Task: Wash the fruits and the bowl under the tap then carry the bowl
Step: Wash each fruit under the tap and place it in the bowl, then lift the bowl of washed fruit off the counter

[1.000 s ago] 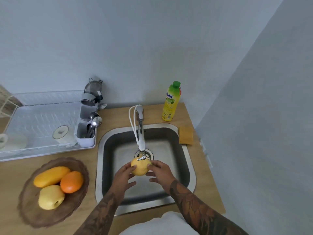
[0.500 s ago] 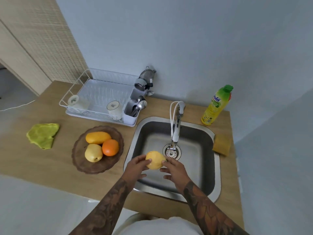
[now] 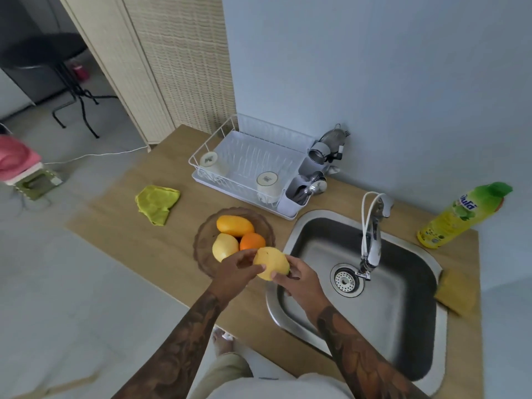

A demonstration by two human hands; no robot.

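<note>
Yellow fruit (image 3: 270, 262), smooth, oval

Soft, even daylight, no hard shadows. Faint sheen on the sink (image 3: 359, 309) steel around the drain; its near right wall falls dark. Wide-angle lens bends the counter (image 3: 121, 223) edges and wall lines outward. Slight motion blur overall, worse toward the frame edges; my forearms smear at the bottom.

Yellow fruit (image 3: 271, 262), orange orange (image 3: 252, 242), brown bowl (image 3: 205, 240), lime-green cloth (image 3: 157, 203) (tattoo-patterned forearms).
</note>
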